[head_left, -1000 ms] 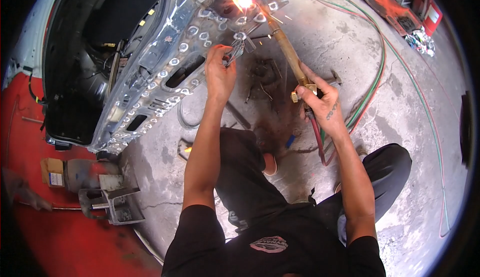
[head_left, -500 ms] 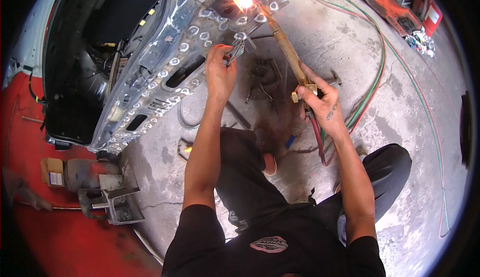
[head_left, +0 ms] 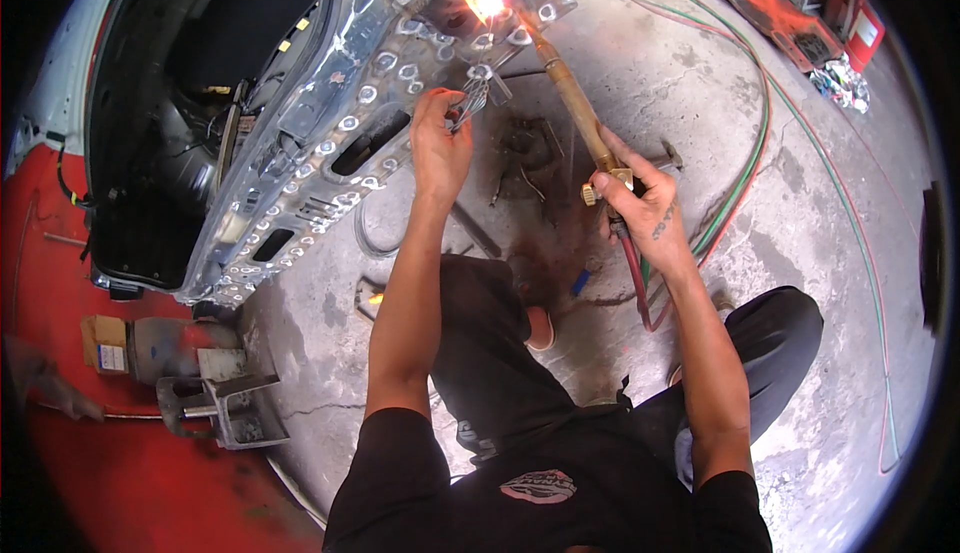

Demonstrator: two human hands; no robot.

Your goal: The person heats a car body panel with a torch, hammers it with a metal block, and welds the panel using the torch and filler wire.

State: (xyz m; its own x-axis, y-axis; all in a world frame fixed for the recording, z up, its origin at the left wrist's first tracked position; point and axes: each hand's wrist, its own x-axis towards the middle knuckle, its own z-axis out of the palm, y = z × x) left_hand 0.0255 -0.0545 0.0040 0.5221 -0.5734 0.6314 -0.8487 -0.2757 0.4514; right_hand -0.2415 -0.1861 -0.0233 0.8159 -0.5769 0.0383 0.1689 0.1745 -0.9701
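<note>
My right hand is wrapped round the valve end of a brass gas torch. The torch tip points up and left at a bright glowing spot on the bare metal car body panel, which is dotted with round weld marks. Between the fingers of my left hand is a bundle of bent thin wire, just below the glow. One end of the wire seems to reach up to the hot spot, though the glare hides the contact.
Red and green hoses trail from the torch across the concrete floor. A hammer lies beyond my right hand. At left are a metal bracket and a small cardboard box. A red extinguisher-like cylinder stands far right.
Both hands hold almost the same place. The glow at the torch tip has shifted only very slightly.
</note>
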